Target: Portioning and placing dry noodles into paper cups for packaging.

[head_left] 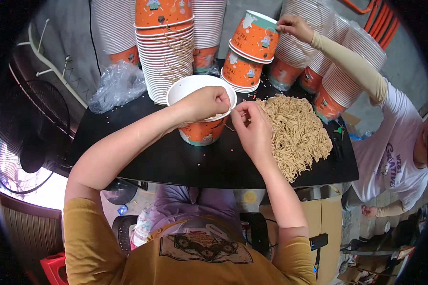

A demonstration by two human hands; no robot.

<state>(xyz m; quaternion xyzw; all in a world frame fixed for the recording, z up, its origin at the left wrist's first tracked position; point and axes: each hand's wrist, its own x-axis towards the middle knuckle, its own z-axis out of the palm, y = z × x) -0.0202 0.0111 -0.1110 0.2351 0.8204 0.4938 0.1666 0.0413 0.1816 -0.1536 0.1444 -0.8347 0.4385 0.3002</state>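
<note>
An orange paper bucket with a white rim point(202, 133) stands upright on the black table point(185, 167) before me. My left hand point(208, 101) is over its mouth, fingers curled at the right side of the rim; what they pinch, if anything, is hidden. Just right of the rim is my right hand point(251, 124), thumb and fingertips close together near the rim; a thin cord seems to hang by them. Beside this hand lies a big heap of beige cords point(296, 131). Behind the bucket rises a tall stack of nested buckets point(167, 64) with cord loops hanging on its side.
A co-worker's hand point(294, 26) touches the upper of two stacked upside-down buckets point(253, 39). Wrapped bucket stacks point(353, 67) line the back. Crumpled clear plastic point(119, 87) lies at the table's left, keys point(339, 130) at its right. A fan point(32, 142) stands at far left.
</note>
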